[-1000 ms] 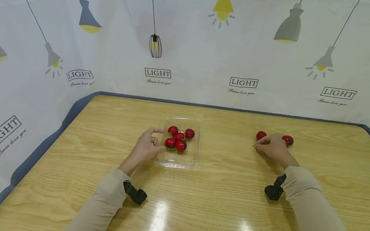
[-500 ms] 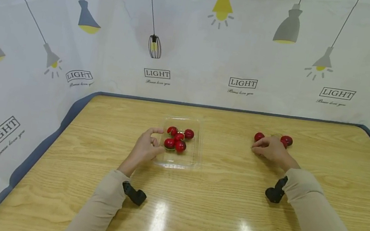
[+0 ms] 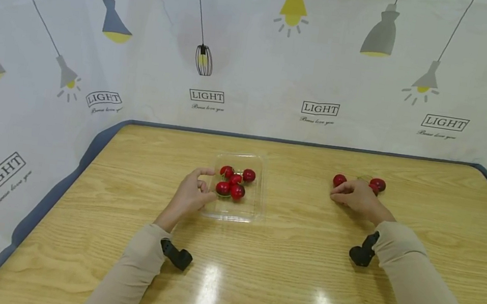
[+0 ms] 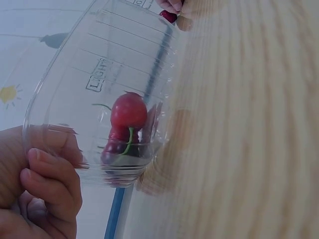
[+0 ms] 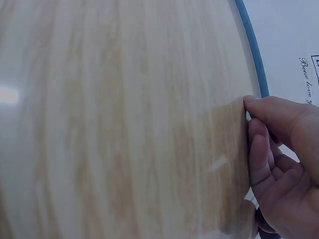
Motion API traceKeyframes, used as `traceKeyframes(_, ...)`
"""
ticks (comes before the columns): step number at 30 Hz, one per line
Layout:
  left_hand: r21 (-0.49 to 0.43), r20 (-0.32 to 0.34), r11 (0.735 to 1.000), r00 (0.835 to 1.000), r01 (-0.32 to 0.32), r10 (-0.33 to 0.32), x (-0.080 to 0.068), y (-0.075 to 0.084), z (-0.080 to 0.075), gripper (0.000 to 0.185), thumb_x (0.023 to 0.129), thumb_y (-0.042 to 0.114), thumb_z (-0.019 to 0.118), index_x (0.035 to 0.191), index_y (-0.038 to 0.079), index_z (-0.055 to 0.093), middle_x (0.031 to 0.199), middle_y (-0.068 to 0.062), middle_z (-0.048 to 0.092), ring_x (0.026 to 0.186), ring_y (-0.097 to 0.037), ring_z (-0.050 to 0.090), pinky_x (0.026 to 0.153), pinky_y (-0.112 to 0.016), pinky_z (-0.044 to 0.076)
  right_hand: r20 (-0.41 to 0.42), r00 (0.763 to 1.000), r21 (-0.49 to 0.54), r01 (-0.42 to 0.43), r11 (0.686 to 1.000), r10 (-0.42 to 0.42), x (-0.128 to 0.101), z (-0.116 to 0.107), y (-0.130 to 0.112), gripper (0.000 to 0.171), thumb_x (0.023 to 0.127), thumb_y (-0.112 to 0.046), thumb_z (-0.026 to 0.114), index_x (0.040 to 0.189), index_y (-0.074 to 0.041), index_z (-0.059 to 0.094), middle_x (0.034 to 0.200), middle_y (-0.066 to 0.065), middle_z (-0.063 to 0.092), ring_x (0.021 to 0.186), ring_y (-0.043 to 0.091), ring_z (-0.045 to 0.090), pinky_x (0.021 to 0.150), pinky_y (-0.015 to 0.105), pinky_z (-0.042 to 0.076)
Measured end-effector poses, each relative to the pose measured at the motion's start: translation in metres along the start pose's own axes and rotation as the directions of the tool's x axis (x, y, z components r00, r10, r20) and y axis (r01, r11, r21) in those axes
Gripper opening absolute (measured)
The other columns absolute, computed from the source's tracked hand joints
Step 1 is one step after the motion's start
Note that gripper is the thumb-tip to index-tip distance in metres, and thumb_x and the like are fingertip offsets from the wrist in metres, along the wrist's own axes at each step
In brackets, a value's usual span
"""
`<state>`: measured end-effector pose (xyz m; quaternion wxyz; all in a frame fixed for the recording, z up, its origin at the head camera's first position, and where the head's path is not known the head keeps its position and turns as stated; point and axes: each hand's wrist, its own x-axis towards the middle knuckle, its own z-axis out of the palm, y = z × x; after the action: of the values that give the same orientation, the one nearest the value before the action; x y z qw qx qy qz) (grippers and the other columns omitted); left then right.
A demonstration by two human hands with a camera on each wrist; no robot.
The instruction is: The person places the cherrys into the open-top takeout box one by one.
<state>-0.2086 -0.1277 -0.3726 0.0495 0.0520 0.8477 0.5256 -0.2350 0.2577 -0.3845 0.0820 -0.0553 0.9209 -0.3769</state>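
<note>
A clear plastic box [image 3: 261,195] holds several red cherries [image 3: 249,175], some with green stems. My left hand [image 3: 192,192] grips its left side; in the left wrist view a finger shows through the plastic wall and the others curl below the rim. On the right, my right hand [image 3: 357,197] pinches with thumb and forefinger close over the table, beside a cherry [image 3: 339,179]. The pinched stem is mostly hidden by the fingers. Just beyond the knuckles lies another dark red cherry [image 3: 378,184], with one more partly covered by the hand.
Both hands work over a wood-grain table [image 3: 284,260] with a blue edge at the back. Behind it hangs a white cloth [image 3: 254,71] printed with lamps. A black wrist camera [image 3: 362,250] sits below the right cuff, another below the left.
My right hand has shifted slightly left and towards me, and the cherry beside its fingertips has moved left with it. The left hand and the box stay put.
</note>
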Motion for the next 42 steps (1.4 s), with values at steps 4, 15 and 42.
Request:
traceKeyframes(4, 0.000, 0.007, 1.000, 1.000, -0.003, 0.003, 0.0009, 0.0006, 0.0000, 0.056, 0.070, -0.005, 0.059, 0.123, 0.002, 0.042, 0.058, -0.002, 0.039, 0.039, -0.009, 0.033, 0.038, -0.022, 0.030, 0.005, 1.000, -0.012, -0.002, 1.000, 0.002, 0.0001, -0.0001, -0.0002, 0.020, 0.083, -0.014, 0.061, 0.094, 0.002, 0.065, 0.097, 0.016, 0.056, 0.082, 0.024, 0.045, 0.065, 0.027, 0.038)
traceKeyframes(15, -0.012, 0.003, 1.000, 1.000, -0.003, 0.003, 0.0009, 0.0005, 0.0014, 0.056, 0.070, -0.005, 0.059, 0.123, 0.002, 0.043, 0.058, -0.002, 0.039, 0.039, -0.010, 0.032, 0.038, -0.022, 0.029, -0.003, 0.998, -0.066, 0.060, 0.996, -0.060, -0.0007, 0.0008, -0.0008, 0.018, 0.083, -0.013, 0.060, 0.092, 0.002, 0.065, 0.091, 0.014, 0.058, 0.081, 0.024, 0.048, 0.067, 0.030, 0.038)
traceKeyframes(42, 0.030, -0.003, 0.999, 1.000, -0.019, 0.019, 0.0004, 0.0020, 0.0017, 0.054, 0.070, -0.004, 0.058, 0.122, 0.002, 0.044, 0.056, -0.002, 0.039, 0.041, -0.010, 0.033, 0.040, -0.023, 0.030, 0.050, 0.997, 0.018, 0.052, 0.998, -0.053, -0.0068, -0.0029, -0.0059, 0.019, 0.090, -0.014, 0.049, 0.097, 0.003, 0.055, 0.082, 0.011, 0.053, 0.070, 0.019, 0.046, 0.059, 0.028, 0.040)
